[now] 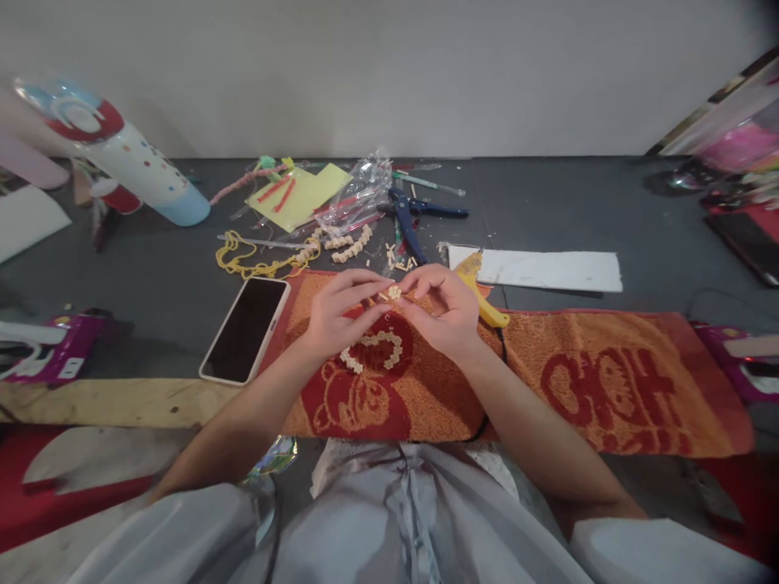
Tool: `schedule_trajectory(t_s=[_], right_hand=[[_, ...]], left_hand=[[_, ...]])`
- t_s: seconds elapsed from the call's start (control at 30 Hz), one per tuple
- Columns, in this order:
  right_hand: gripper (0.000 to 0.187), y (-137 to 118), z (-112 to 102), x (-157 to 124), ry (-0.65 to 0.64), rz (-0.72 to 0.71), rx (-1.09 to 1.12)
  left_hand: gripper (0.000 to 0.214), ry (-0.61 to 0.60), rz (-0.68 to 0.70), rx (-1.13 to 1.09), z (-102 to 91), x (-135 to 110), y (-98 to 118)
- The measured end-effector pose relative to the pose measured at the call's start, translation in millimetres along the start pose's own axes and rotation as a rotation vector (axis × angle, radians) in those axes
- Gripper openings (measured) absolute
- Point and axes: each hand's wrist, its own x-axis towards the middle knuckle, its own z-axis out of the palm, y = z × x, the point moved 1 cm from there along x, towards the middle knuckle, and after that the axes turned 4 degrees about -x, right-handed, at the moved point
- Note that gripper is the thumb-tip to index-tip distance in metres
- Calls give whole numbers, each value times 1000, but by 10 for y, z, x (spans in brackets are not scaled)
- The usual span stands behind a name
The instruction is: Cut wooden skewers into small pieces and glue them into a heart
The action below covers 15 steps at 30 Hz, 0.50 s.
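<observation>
My left hand [346,310] and my right hand [445,315] meet above the towel, fingertips nearly together. Between them they pinch a small cream flower-shaped cluster [395,292] made of tiny pieces. A short pale stick [383,297] shows by my left fingertips; whether it is held I cannot tell. Below my hands, a curved chain of similar cream clusters [397,350] lies on the orange and red towel [444,397]. A yellow glue gun [487,307] rests just right of my right hand. Loose cream bits [398,261] are scattered beyond my fingers.
A phone [247,328] lies left of the towel. Behind are yellow yarn [234,261], cream chains [353,243], blue-handled cutters [409,223], clear plastic wrap [359,195] and yellow paper [298,199]. A white strip [548,270] lies right; a bottle [143,166] stands left.
</observation>
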Motion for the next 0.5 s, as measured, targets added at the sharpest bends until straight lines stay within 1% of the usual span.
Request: schedule_trajectory(t_s=[0.2,0.37,0.5], right_hand=[[5,3,5,6,-44,10,-120],[9,32,-36,11,-70,-46,-213],[10,51,-30,-2,-46,-5,-208]], left_hand=[[18,36,48,-22,-2,-16,-8],[18,23,34,62,3,-7,54],[17,13,12,116,17,-13,101]])
